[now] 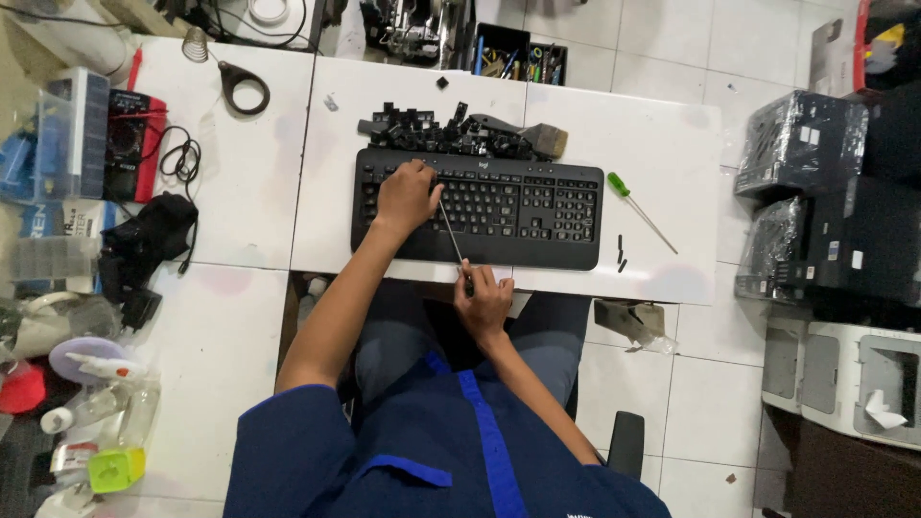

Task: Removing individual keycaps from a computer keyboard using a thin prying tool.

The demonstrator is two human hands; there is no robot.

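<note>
A black keyboard (518, 206) lies on the white table (662, 144) in front of me. My left hand (407, 195) rests on its left half, fingers bent over the keys. My right hand (483, 302) sits at the table's near edge, closed around the handle of a long thin screwdriver (448, 228) whose shaft reaches up toward the keys beside my left hand. A heap of loose black keycaps (436, 132) lies just behind the keyboard, next to a brush (528, 134).
A green-handled screwdriver (641, 209) lies right of the keyboard, with small black parts (621, 257) near it. Left are a red multimeter (132, 144), cables, bottles and plastic boxes. Wrapped black equipment (801, 144) and a printer (854, 379) stand on the tiled floor at right.
</note>
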